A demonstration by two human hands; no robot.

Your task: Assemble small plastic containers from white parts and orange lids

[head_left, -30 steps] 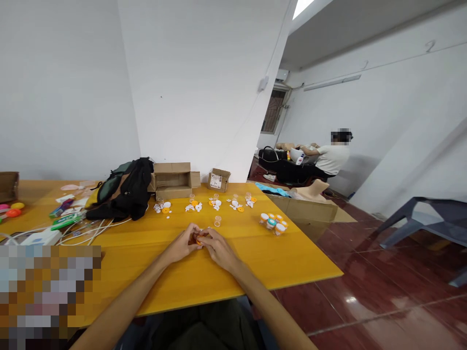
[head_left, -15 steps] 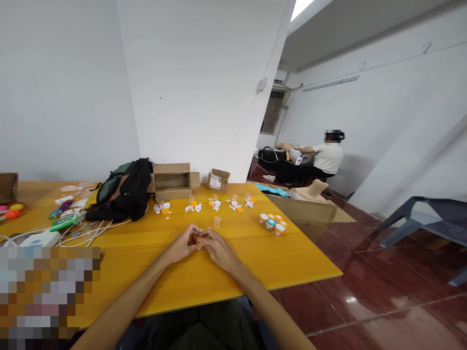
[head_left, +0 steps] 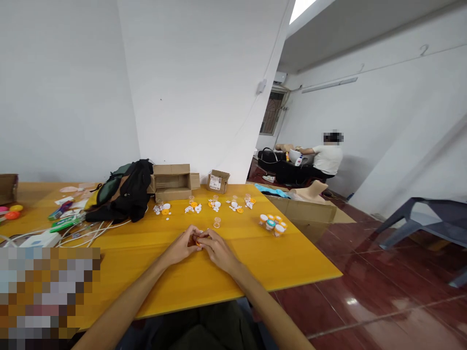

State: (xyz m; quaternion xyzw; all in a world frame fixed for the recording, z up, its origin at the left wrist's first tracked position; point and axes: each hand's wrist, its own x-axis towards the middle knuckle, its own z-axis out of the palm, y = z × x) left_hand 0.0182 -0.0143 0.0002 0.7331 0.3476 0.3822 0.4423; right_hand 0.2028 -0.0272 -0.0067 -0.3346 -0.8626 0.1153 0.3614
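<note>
My left hand (head_left: 181, 248) and my right hand (head_left: 216, 250) meet over the yellow table (head_left: 164, 287), fingers pinched together on a small orange piece (head_left: 198, 241) between them. Just beyond my fingertips stands a small clear cup (head_left: 217, 222). Farther back lie several small white and orange parts (head_left: 215, 204) in little groups. To the right sits a cluster of small capped jars (head_left: 273, 222).
A black backpack (head_left: 124, 189) and open cardboard boxes (head_left: 173, 181) stand at the table's back. White cables (head_left: 87, 233) and toys lie at the left. Beyond the right edge are a carton (head_left: 306, 214), red floor, a grey chair (head_left: 426, 218) and a seated person (head_left: 326, 158).
</note>
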